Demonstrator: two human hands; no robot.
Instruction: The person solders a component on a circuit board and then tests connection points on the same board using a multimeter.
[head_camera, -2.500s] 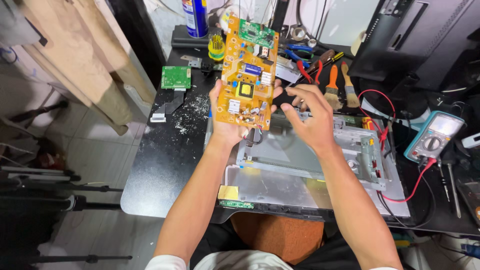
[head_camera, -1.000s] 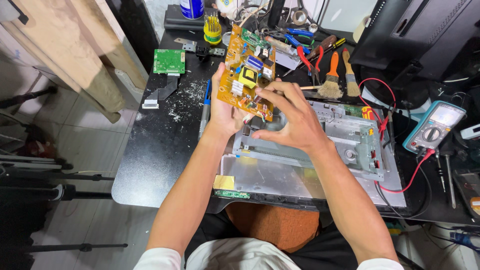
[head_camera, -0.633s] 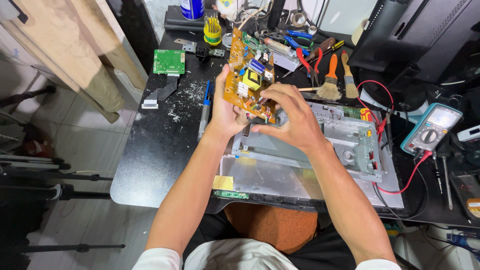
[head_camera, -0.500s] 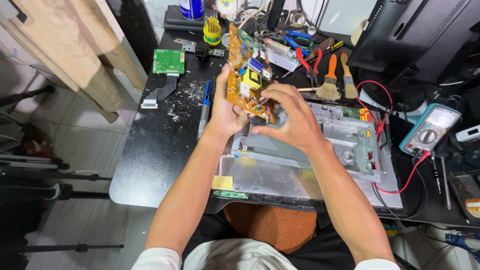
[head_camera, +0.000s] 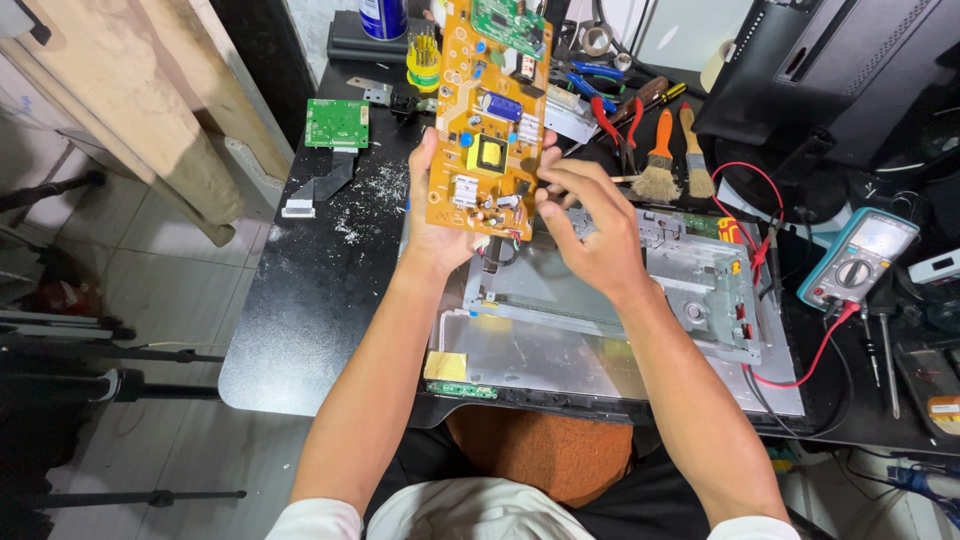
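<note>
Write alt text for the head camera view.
A left hand holds an orange circuit board upright while the right hand touches its edge, above an opened monitor back panel on a black desk, tools and a multimeter nearby.

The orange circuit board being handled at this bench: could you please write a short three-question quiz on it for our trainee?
1. True or false: the left hand holds the orange rectangular circuit board by its lower left edge.
2. What lies under the hands? A) a grey metal monitor back panel B) a keyboard C) a wooden tray
3. Fill in: the teal handheld multimeter lies on the person's ____ side.

Key:
1. True; the right hand touches the board's lower right edge.
2. A
3. right
</note>
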